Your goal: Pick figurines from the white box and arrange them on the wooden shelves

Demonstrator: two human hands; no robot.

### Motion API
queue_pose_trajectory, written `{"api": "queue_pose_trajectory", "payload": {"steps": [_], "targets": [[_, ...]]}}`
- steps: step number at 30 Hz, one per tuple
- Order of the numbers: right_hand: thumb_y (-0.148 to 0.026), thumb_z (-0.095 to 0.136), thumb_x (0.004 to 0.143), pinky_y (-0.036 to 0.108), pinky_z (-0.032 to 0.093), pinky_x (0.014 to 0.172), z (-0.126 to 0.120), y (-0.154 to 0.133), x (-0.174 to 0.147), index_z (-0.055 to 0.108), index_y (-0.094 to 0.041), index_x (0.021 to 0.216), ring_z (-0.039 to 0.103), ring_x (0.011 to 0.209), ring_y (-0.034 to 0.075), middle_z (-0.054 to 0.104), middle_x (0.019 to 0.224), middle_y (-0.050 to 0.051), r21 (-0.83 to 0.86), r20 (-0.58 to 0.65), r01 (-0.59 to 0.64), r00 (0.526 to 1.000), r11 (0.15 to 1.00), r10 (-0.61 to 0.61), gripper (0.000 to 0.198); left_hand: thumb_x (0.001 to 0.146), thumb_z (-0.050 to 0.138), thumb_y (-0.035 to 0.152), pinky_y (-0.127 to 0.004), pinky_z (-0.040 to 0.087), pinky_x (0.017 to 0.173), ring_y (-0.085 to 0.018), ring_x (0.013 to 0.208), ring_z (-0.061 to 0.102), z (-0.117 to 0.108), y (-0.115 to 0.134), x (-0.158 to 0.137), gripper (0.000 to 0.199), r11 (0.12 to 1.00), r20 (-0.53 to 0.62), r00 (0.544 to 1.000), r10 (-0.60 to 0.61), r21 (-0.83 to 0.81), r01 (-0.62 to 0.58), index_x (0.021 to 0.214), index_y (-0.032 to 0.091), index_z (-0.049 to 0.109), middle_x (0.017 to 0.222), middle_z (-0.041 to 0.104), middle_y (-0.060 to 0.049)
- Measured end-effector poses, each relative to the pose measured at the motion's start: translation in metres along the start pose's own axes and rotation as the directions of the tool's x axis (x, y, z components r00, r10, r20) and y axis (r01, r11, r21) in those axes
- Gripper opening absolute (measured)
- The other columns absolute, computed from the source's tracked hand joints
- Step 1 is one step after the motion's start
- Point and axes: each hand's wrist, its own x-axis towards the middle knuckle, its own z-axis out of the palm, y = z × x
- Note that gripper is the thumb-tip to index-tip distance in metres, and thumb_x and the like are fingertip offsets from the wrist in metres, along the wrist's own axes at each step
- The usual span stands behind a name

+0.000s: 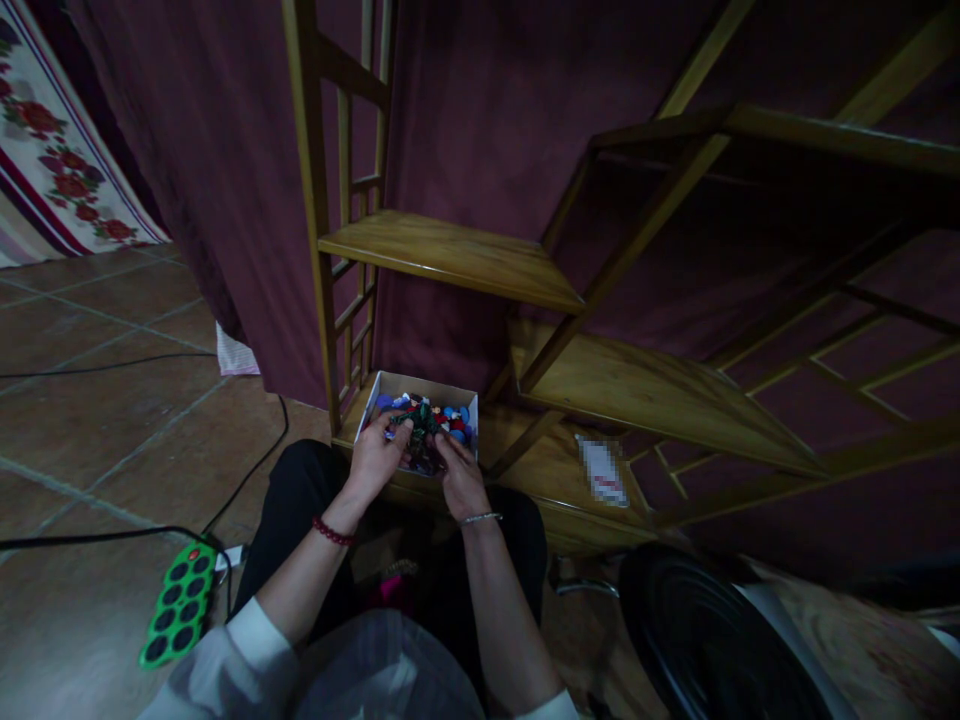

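Observation:
A white open-topped box [471, 400] stands on the lowest wooden shelf, filled with small colourful pieces in blue, red, purple and white that look like toy figures. Over its near side I hold a dark green figure-like object [421, 424], its exact kind too dark to tell. My left hand [379, 455] grips it from the left with thumb and fingers. From the other side, the fingers of my right hand [460, 475] close on its right edge. Both hands are above the box's front rim, which they partly hide.
Around the box rises a wooden shelf unit [450, 255] with slanted boards. A white packet [602, 470] lies on the low shelf to the right. On the tiled floor at left sits a green power strip [180, 605] with black cables. A round black seat [712, 640] is at lower right.

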Motion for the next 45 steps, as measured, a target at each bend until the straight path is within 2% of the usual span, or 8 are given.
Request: {"api": "queue_pose_trajectory", "payload": {"steps": [7, 13, 18, 23, 30, 35, 41, 45], "targets": [[-0.031, 0.077, 0.051, 0.031, 0.045, 0.085, -0.004, 0.004, 0.003, 0.07, -0.021, 0.083, 0.062, 0.087, 0.017, 0.069, 0.086, 0.001, -0.044, 0.005, 0.012, 1.0, 0.999, -0.012, 0.034, 0.077, 0.054, 0.044, -0.02, 0.048, 0.042, -0.009, 0.044, 0.056, 0.002, -0.004, 0.003, 0.043, 0.994, 0.003, 1.0, 0.021, -0.109, -0.021, 0.109, 0.017, 0.054, 0.067, 0.059, 0.001], [-0.03, 0.078, 0.048, 0.034, 0.045, 0.086, -0.005, 0.003, 0.003, 0.069, -0.021, 0.088, 0.059, 0.095, 0.02, 0.068, 0.094, 0.002, -0.087, 0.01, 0.013, 1.0, 0.996, -0.012, 0.041, 0.076, 0.055, 0.046, -0.021, 0.049, 0.043, -0.009, 0.044, 0.057, 0.002, -0.005, 0.003, 0.043, 0.991, -0.002, 1.0, 0.012, -0.136, -0.012, 0.108, 0.017, 0.055, 0.068, 0.059, 0.001], [-0.027, 0.078, 0.049, 0.034, 0.043, 0.088, -0.006, 0.004, 0.004, 0.069, -0.021, 0.087, 0.058, 0.095, 0.02, 0.067, 0.093, 0.001, -0.1, 0.033, 0.035, 0.999, 0.994, -0.032, 0.04, 0.076, 0.054, 0.045, -0.02, 0.047, 0.041, -0.009, 0.043, 0.057, 0.001, -0.002, 0.003, 0.043, 0.99, 0.015, 1.0, 0.01, -0.144, -0.008, 0.108, 0.016, 0.053, 0.067, 0.058, 0.001], [-0.026, 0.077, 0.049, 0.033, 0.044, 0.086, -0.007, 0.003, 0.004, 0.069, -0.022, 0.086, 0.06, 0.09, 0.018, 0.068, 0.091, 0.001, -0.1, 0.022, 0.037, 0.999, 0.994, -0.035, 0.039, 0.076, 0.054, 0.045, -0.019, 0.044, 0.039, -0.008, 0.041, 0.053, 0.0, 0.001, 0.004, 0.042, 0.997, 0.013, 0.999, 0.037, -0.072, -0.036, 0.106, 0.015, 0.054, 0.067, 0.059, 0.001], [-0.027, 0.078, 0.048, 0.033, 0.045, 0.082, -0.006, -0.003, -0.001, 0.068, -0.02, 0.086, 0.06, 0.088, 0.019, 0.067, 0.089, 0.002, -0.097, 0.001, 0.051, 0.999, 0.994, -0.051, 0.04, 0.075, 0.054, 0.042, -0.019, 0.043, 0.048, -0.009, 0.051, 0.053, -0.002, 0.008, 0.002, 0.04, 0.986, -0.004, 0.986, 0.164, 0.044, -0.163, 0.104, 0.015, 0.059, 0.068, 0.061, -0.001], [-0.027, 0.077, 0.048, 0.034, 0.045, 0.082, -0.006, -0.007, -0.006, 0.067, -0.02, 0.087, 0.059, 0.091, 0.02, 0.067, 0.092, 0.004, -0.116, -0.014, 0.07, 0.997, 0.991, -0.073, 0.04, 0.075, 0.053, 0.04, -0.021, 0.042, 0.05, -0.009, 0.048, 0.051, -0.003, 0.016, -0.001, 0.041, 0.979, 0.017, 0.985, 0.171, 0.113, -0.172, 0.107, 0.015, 0.059, 0.067, 0.061, 0.0], [-0.029, 0.076, 0.051, 0.035, 0.045, 0.084, -0.007, -0.012, -0.015, 0.068, -0.021, 0.088, 0.058, 0.093, 0.021, 0.066, 0.092, 0.003, -0.166, 0.012, 0.115, 0.993, 0.979, -0.115, 0.039, 0.074, 0.053, 0.038, -0.023, 0.044, 0.06, -0.012, 0.061, 0.056, -0.004, 0.016, -0.002, 0.038, 0.964, 0.017, 0.976, 0.218, 0.154, -0.218, 0.105, 0.017, 0.061, 0.075, 0.065, -0.002], [-0.028, 0.077, 0.05, 0.034, 0.043, 0.087, -0.008, -0.015, -0.02, 0.068, -0.021, 0.086, 0.059, 0.092, 0.019, 0.067, 0.089, 0.002, -0.15, -0.004, 0.135, 0.991, 0.979, -0.137, 0.038, 0.074, 0.053, 0.04, -0.022, 0.044, 0.057, -0.012, 0.059, 0.055, -0.003, 0.018, -0.004, 0.042, 0.967, 0.05, 0.977, 0.209, 0.136, -0.214, 0.108, 0.016, 0.06, 0.073, 0.064, -0.002]]}}
